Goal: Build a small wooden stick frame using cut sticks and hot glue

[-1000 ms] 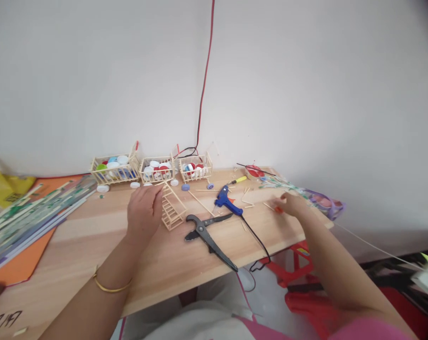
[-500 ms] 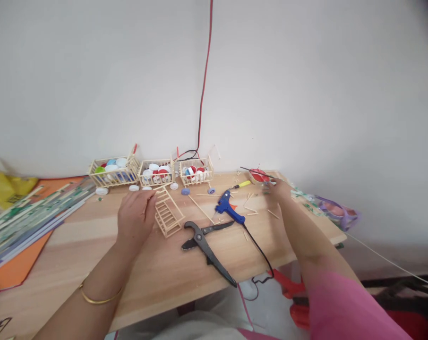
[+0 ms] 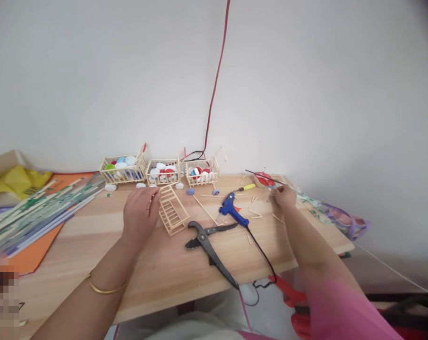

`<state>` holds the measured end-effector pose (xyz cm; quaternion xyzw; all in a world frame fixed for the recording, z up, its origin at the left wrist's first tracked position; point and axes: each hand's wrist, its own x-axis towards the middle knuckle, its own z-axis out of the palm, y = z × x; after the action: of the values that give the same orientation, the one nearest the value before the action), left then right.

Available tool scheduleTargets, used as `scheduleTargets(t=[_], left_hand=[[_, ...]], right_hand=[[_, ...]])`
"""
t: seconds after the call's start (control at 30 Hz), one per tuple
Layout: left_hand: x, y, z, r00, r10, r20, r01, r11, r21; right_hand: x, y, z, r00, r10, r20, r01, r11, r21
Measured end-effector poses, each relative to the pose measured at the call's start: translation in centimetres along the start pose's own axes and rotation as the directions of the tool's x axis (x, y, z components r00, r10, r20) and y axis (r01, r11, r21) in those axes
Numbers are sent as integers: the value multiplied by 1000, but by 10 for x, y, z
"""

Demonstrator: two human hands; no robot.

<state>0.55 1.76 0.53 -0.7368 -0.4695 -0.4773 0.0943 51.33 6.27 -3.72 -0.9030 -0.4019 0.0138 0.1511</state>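
Note:
My left hand (image 3: pixel 140 213) rests on the wooden table (image 3: pixel 171 264), fingers curled against a small ladder-like frame of wooden sticks (image 3: pixel 171 212). My right hand (image 3: pixel 284 195) reaches to the far right of the table, fingers pinched near a red lid-like dish (image 3: pixel 264 179) and a thin dark stick; what it pinches is too small to make out. Between the hands lie a blue glue gun (image 3: pixel 232 211) with a black cord and black shears (image 3: pixel 209 242).
Three stick-built baskets (image 3: pixel 163 172) filled with coloured bottle caps stand in a row at the wall. A bundle of long sticks (image 3: pixel 40 208) and orange paper lie at left. Loose sticks, a yellow tool (image 3: pixel 247 187) and a plastic bag (image 3: pixel 336 216) sit at right. A red-black wire hangs down the wall.
My right hand moved from the table's right edge toward the far corner by the red dish. My left hand stayed at the stick frame. The view shifted slightly.

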Motion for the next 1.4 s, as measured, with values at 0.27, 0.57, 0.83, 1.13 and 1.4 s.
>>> scheduleTargets(t=[0.27, 0.57, 0.83, 1.13, 1.4], left_hand=[[1, -2, 0, 1000, -4, -6, 4, 1000, 15], [1, -7, -1, 999, -46, -11, 46, 999, 24], [9, -14, -13, 984, -123, -127, 126, 992, 13], [16, -35, -28, 915, -278, -291, 287, 958, -11], [11, -26, -19, 925, -287, -247, 279, 958, -66]], right_hand=[[13, -14, 3, 999, 36, 38, -38, 998, 45], [15, -20, 4, 997, 36, 65, -41, 996, 73], [-12, -3, -15, 997, 75, -13, -68, 957, 281], [-89, -30, -53, 987, -150, 62, 43, 608, 793], [-148, -156, -88, 724, -640, 258, 49, 420, 906]])
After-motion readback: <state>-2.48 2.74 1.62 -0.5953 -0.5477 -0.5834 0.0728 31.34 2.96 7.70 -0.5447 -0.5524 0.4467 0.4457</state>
